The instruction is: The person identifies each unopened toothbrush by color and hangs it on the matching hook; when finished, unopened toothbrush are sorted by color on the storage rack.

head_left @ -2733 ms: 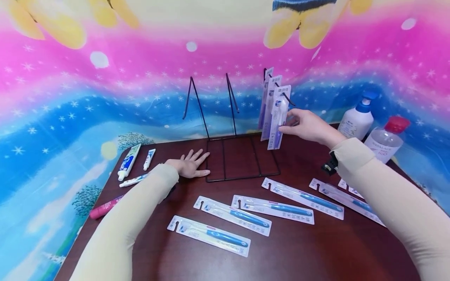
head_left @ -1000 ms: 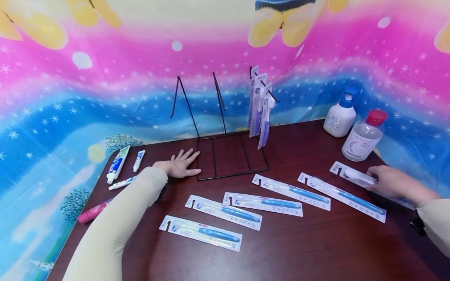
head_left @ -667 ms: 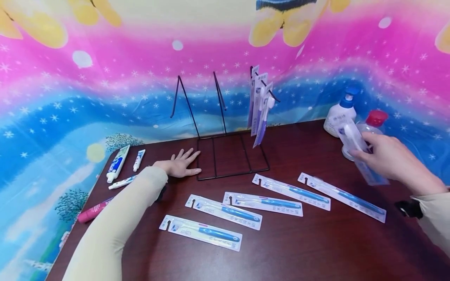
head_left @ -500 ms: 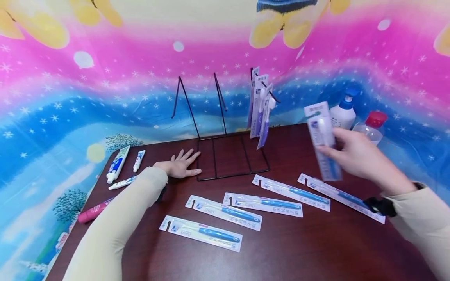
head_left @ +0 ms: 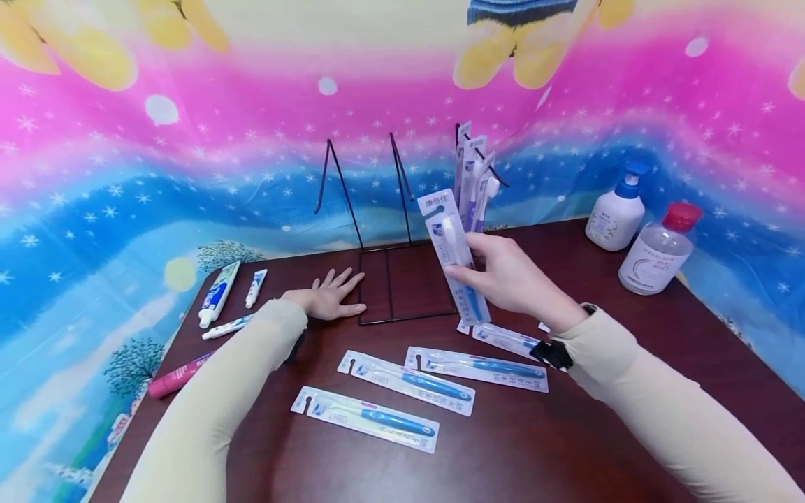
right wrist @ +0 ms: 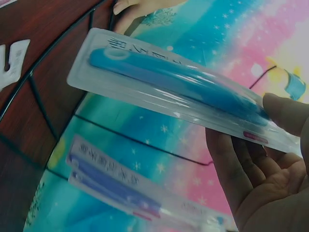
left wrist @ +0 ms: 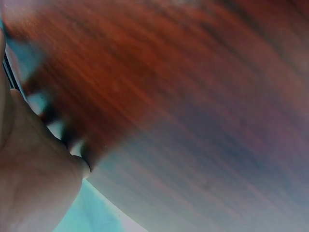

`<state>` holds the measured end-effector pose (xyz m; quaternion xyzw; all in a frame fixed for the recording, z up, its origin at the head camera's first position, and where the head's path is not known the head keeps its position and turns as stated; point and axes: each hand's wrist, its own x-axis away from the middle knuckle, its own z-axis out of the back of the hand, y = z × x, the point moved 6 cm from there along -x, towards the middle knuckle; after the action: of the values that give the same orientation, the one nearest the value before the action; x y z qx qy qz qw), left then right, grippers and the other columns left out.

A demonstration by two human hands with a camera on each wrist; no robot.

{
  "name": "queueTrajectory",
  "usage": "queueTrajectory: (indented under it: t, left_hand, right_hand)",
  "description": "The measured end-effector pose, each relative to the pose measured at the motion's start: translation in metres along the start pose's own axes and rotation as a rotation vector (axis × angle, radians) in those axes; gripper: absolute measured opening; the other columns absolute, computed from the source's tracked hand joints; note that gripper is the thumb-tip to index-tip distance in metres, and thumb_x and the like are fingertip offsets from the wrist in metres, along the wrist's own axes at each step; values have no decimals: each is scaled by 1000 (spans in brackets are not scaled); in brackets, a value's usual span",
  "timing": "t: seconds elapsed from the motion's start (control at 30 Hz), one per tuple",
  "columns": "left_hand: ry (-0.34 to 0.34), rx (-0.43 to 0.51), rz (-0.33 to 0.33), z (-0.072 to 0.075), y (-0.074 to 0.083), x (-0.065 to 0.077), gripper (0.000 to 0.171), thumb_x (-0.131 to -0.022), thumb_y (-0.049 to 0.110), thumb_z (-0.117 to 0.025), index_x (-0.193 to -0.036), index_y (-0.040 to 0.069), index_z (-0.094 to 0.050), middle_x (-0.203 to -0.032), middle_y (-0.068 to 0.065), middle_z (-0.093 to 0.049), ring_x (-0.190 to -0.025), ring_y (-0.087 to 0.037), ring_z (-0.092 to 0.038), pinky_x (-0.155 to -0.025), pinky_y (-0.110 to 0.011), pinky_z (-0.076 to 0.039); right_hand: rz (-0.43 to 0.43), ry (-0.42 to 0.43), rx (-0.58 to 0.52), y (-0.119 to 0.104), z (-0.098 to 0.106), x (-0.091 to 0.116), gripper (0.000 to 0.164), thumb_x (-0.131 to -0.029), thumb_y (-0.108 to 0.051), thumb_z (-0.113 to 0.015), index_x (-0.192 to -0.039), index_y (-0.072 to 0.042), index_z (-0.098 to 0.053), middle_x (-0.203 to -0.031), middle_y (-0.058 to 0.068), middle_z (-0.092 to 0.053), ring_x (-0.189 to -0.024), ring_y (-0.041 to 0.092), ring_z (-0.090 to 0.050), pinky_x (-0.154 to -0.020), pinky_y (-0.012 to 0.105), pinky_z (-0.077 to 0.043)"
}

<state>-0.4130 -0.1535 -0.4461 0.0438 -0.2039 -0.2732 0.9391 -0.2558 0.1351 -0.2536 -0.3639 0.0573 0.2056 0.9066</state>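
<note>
Beside rack (head_left: pixel 389 286), left hand (head_left: pixel 327 296) splayed, perhaps touching; right hand (head_left: pixel 512 276) pinches toothbrush (head_left: pixel 449 241).

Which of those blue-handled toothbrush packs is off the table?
The blue-handled pack held in the right hand; the other blue-handled packs in view lie on the table.

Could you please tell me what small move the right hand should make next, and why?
Probably the right hand should raise the held pack slightly and guide its notch over the middle hook: the pack is tilted with its notched end up, that hook bears nothing, and purple packs already hang on the right hook.
</note>
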Motion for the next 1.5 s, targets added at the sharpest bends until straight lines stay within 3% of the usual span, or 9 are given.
queueTrajectory:
  t: [0.23, 0.43, 0.63, 0.83, 1.0, 1.2, 1.5]
  left_hand:
    - [-1, -10, 21, 0, -5, -2, 90, -79, 79, -29, -148, 32, 4, -153, -3, 11, -136, -33, 12, -104, -58, -1]
    - [-10, -19, 8, 4, 0, 4, 89, -81, 75, -30, -149, 28, 3, -153, -7, 9, -136, -37, 10, -103, -60, -2]
    - [-13, -22, 1, 5, 1, 6, 88, -83, 73, -31, -149, 26, 3, -153, -9, 10, -136, -39, 10, -103, -61, -3]
    - [-27, -26, 13, 4, 2, 6, 87, -82, 74, -29, -148, 28, 5, -153, -7, 12, -136, -37, 10, -103, -59, -2]
    - [-15, -32, -10, 5, 7, 8, 86, -84, 71, -31, -149, 24, 1, -153, -10, 8, -136, -40, 7, -102, -62, -4]
    - [-19, -25, -3, 3, 4, 4, 87, -82, 74, -30, -149, 28, 3, -153, -8, 10, -136, -38, 10, -102, -61, -2]
    - [-36, -57, 38, 0, -1, 0, 92, -76, 81, -25, -147, 32, 7, -153, -3, 11, -137, -33, 11, -104, -58, -2]
  right_hand:
    - [-3, 18, -51, -4, -14, -26, 43, -86, -33, -64, -125, -18, -54, -115, 4, -60, -90, 18, -63, -69, 43, -53]
    - [-18, 2, -51, -4, -24, -41, 41, -87, -34, -63, -124, -18, -55, -113, 2, -61, -89, 15, -63, -70, 39, -52]
    - [-31, 8, -53, 7, -31, -59, 38, -88, -33, -62, -123, -19, -56, -111, 1, -61, -87, 13, -62, -67, 36, -52]
    - [-65, 2, -68, 18, -38, -91, 37, -91, -32, -58, -124, -16, -54, -108, 2, -61, -86, 14, -61, -66, 36, -51]
    - [-120, -7, -72, 27, -40, -124, 36, -93, -33, -54, -123, -13, -53, -108, 3, -60, -89, 14, -59, -70, 36, -49]
    - [-168, 4, -85, 34, -38, -157, 38, -94, -31, -52, -126, -10, -52, -112, 6, -59, -95, 17, -58, -78, 38, -47]
    - [-141, 2, -36, 32, -37, -180, 40, -96, -30, -47, -125, -2, -49, -112, 13, -58, -99, 24, -58, -81, 40, -46]
